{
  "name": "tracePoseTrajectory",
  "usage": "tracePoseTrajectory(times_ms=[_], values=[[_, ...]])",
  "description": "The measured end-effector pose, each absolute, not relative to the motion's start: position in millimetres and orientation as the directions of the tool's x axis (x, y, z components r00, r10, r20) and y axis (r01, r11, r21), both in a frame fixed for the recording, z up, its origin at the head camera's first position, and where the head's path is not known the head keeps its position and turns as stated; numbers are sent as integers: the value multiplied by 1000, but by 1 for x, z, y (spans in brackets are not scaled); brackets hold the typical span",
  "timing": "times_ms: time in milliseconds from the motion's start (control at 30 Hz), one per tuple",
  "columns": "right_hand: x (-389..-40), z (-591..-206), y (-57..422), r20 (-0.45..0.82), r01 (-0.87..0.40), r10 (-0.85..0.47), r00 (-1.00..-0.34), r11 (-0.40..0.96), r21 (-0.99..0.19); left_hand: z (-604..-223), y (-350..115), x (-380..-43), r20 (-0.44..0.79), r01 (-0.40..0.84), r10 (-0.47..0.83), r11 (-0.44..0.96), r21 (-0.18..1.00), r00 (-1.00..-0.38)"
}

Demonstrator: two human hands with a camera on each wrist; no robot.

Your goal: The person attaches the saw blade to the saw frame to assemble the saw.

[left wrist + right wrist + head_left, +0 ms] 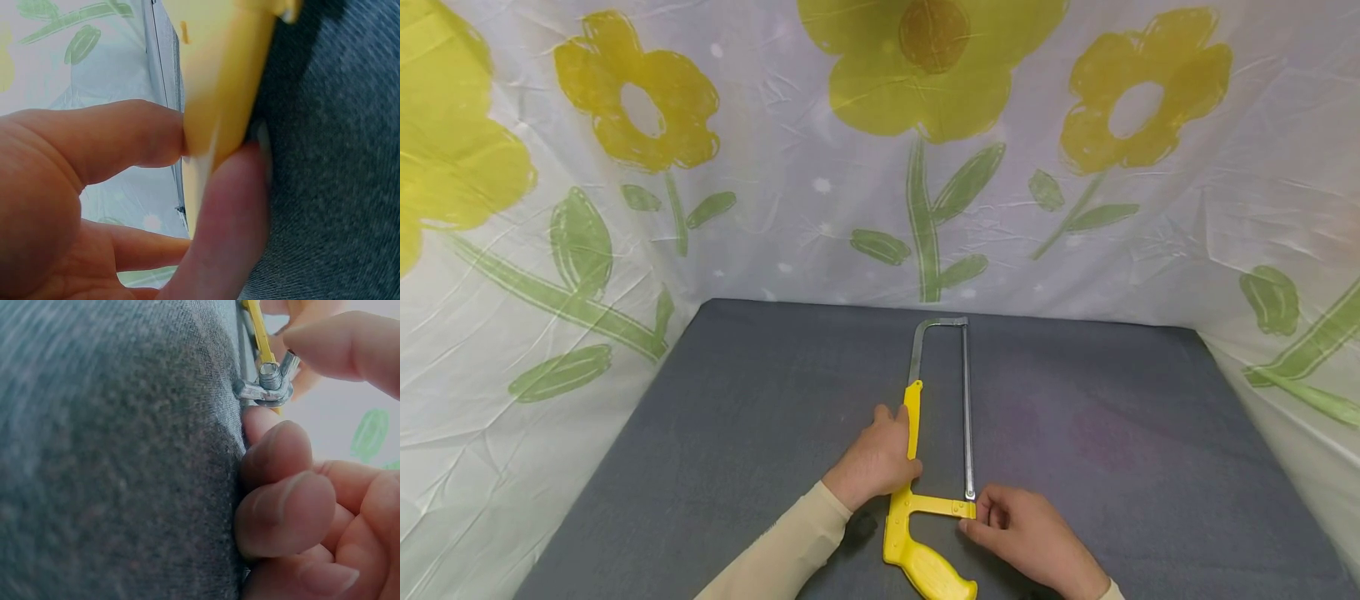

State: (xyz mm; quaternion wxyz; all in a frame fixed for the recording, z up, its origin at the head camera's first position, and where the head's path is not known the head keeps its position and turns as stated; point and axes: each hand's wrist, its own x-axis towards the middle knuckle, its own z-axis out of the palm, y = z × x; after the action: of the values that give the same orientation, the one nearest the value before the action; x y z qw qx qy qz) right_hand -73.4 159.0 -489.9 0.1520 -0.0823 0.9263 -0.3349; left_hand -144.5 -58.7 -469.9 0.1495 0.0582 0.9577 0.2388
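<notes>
A hacksaw (931,573) with a yellow handle and frame lies on the dark grey table, its metal bow pointing to the far edge. Its straight blade (967,408) runs along the right side. My left hand (874,458) grips the yellow frame bar above the handle; in the left wrist view, thumb and a finger pinch the bar (219,94) from both sides. At the blade's near end, a metal wing nut (270,394) sits on a threaded stud. My right hand (1026,529) holds this nut between thumb and index finger, the other fingers curled against the tabletop.
The dark grey tabletop (760,383) extends around the saw. A white cloth with yellow flowers (752,167) hangs behind the table's far edge and along both sides. By the left wrist is a small dark object (861,527).
</notes>
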Motion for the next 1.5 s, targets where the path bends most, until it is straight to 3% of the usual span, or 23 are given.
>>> tracePoseTrajectory(times_ms=[1500], values=[[-70,-490,165,-133,-144,-314,-940,719,-679,-467,-59,-145,-256,62,209,872,485,-944]])
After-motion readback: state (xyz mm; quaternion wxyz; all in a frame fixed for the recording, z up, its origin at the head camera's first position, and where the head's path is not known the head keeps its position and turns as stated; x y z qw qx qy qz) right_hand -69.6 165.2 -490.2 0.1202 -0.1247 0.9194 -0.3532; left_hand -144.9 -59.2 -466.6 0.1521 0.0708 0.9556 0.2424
